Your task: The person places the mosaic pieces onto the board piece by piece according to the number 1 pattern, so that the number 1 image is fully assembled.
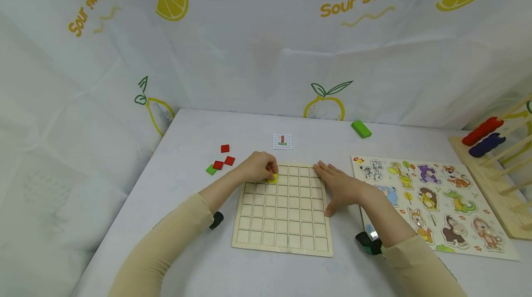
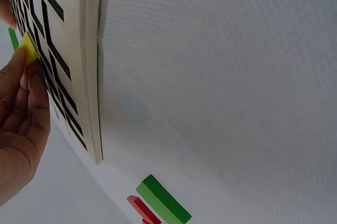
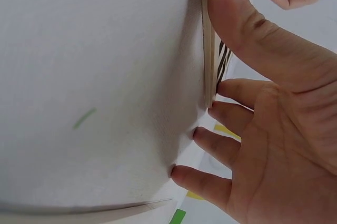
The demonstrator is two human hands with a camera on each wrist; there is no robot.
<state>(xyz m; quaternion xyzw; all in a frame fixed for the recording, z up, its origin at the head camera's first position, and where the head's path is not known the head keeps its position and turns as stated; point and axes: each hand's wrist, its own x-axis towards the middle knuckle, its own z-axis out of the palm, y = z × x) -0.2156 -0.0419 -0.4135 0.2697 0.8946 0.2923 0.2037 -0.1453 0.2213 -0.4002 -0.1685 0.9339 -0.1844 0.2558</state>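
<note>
A wooden grid board (image 1: pixel 287 251) lies on the white table. At its far edge my left hand (image 1: pixel 258 167) pinches a yellow square tile (image 1: pixel 272 178) between thumb and fingers, over a cell of the top row. The left wrist view shows the yellow tile (image 2: pixel 28 48) tilted against the grid. My right hand (image 1: pixel 342 185) rests along the board's right edge with fingers spread. In the right wrist view its thumb and fingertips touch the board's rim (image 3: pixel 208 50). Red tiles (image 1: pixel 225 148) and a green tile (image 1: pixel 211 169) lie left of the board.
Behind the board lies a small pattern card (image 1: pixel 282 142) with a coloured figure. A green block (image 1: pixel 361 129) sits at the back right. An animal puzzle board (image 1: pixel 424 209) lies right of my right hand, beside a wooden rack (image 1: pixel 509 218) with red and blue beads.
</note>
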